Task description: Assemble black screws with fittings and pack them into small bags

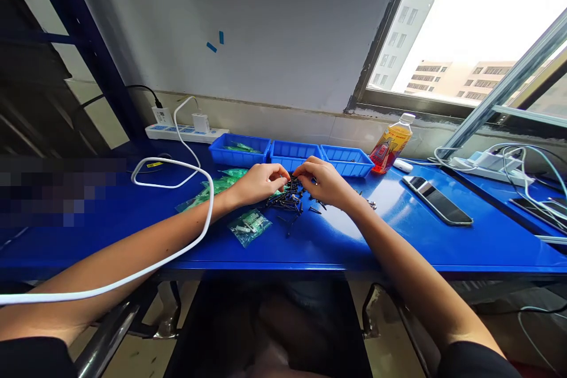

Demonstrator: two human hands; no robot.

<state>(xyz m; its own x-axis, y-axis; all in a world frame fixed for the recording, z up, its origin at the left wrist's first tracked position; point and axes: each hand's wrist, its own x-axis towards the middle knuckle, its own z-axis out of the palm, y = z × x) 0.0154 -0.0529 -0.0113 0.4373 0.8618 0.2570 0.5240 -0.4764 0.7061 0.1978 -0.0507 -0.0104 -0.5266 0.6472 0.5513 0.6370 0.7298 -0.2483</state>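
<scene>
My left hand [261,183] and my right hand [325,182] meet almost fingertip to fingertip over a pile of black screws [287,199] on the blue table. Thumb and forefinger of each are pinched together. Something small and dark shows at the fingertips, too small to tell apart from the pile. A clear bag of small white and green pieces [250,227] lies in front of my left hand. Behind that wrist are several green-tinted bags [212,188]. A few silvery pieces [372,204] lie beside my right wrist.
Three blue bins, left [239,156], middle [295,149] and right [348,162], line the back; the left holds green bags. A drink bottle [392,144] and phone [437,201] stand and lie rightward. A white cable [211,201] crosses my left forearm from a power strip [177,132].
</scene>
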